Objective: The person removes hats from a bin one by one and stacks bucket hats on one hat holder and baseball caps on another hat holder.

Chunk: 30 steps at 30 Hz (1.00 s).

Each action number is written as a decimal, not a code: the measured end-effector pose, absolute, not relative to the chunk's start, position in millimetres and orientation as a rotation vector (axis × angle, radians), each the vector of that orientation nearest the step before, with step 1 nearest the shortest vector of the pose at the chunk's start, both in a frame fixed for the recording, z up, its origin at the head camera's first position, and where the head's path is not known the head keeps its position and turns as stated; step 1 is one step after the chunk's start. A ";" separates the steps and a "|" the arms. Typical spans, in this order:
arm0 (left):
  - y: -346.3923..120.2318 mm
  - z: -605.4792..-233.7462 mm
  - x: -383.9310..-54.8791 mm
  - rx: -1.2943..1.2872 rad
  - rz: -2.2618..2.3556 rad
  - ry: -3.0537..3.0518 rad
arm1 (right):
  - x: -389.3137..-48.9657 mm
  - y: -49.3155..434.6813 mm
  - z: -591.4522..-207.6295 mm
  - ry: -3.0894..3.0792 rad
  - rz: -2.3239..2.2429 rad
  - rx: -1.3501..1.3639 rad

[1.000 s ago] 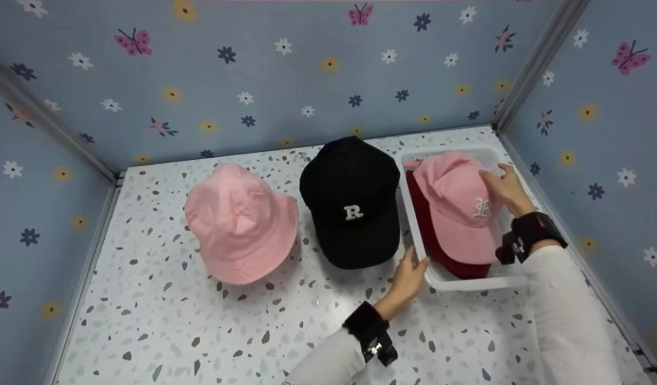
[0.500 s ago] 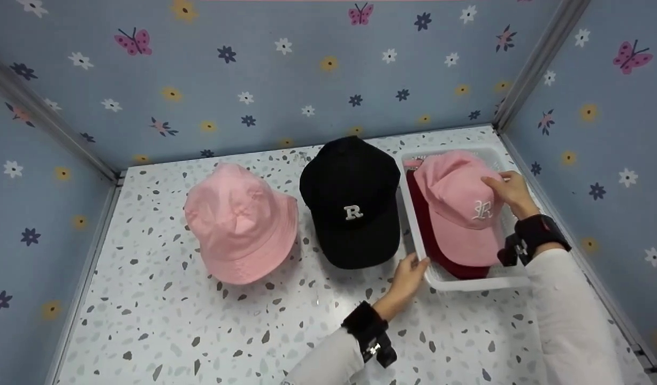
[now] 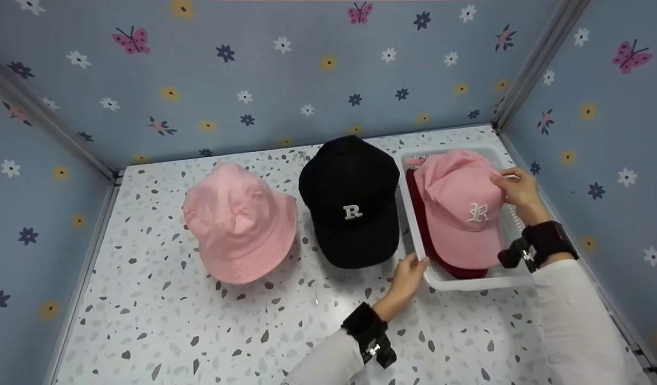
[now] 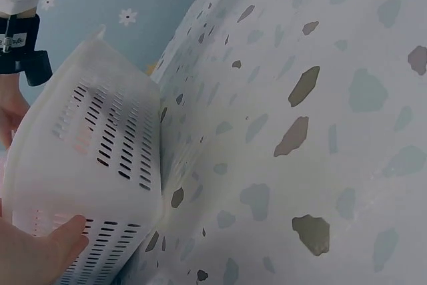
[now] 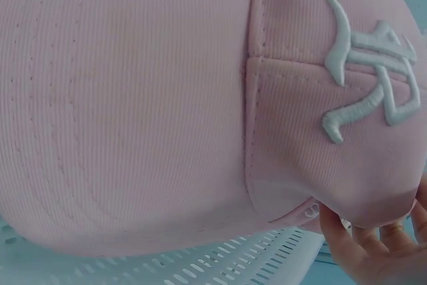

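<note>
A pink baseball cap with white lettering lies in a white plastic basket, on top of a dark red cap that is mostly hidden. My right hand pinches the pink cap's side edge; in the right wrist view the fingers curl at the cloth below the lettering. At the basket's near left corner, my left hand grips the rim, with the thumb against the slotted outer wall in the left wrist view.
Left of the basket sits a black baseball cap with a white R. Farther left is a pink bucket hat. All stand on a speckled white table, enclosed by blue flowered panels at the back and sides.
My right hand has come down and inward onto the pink cap's side and now pinches it. The cap has turned slightly, its lettering shifting left. My left hand stays at the basket.
</note>
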<state>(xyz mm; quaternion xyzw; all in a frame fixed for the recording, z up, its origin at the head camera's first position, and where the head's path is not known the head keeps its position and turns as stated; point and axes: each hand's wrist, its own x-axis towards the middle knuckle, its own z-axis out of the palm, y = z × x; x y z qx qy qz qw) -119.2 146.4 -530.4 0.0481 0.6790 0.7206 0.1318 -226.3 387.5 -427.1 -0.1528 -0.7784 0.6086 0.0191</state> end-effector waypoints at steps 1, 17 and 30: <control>146.8 -530.5 -119.6 0.148 2.094 1.970 | -225.5 388.7 -425.9 -2.390 1.933 -0.472; 142.2 -520.2 -118.6 0.122 2.093 1.926 | -219.5 395.8 -406.7 -2.147 2.171 -0.372; 138.0 -533.5 -122.6 0.152 2.244 1.859 | -198.3 377.2 -371.2 -1.924 2.184 -0.409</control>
